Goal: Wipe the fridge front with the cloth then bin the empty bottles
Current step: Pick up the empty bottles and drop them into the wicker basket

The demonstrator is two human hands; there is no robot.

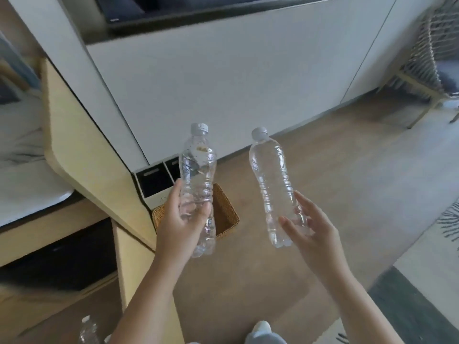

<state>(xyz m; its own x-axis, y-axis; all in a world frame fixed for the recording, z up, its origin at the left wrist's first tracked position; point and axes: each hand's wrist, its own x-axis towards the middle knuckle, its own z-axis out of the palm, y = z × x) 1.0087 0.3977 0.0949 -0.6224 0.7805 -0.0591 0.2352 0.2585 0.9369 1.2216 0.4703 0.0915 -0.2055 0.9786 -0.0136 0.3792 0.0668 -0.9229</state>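
While left hand [182,219] is clamping upright bottle [197,175] directly above basket [227,214], right hand [310,224] is loosely cradling second bottle [273,184], off to basket's right.

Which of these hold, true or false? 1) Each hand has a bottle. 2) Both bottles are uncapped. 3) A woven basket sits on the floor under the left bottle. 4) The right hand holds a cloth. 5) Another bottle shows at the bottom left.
1) True: the left hand grips the left bottle and the right hand has the right bottle.
2) False: both carry grey caps.
3) True: the woven basket stands on the floor behind the left bottle in this view.
4) False: it holds only a bottle; no cloth is in view.
5) True: a third bottle shows at the bottom left edge.
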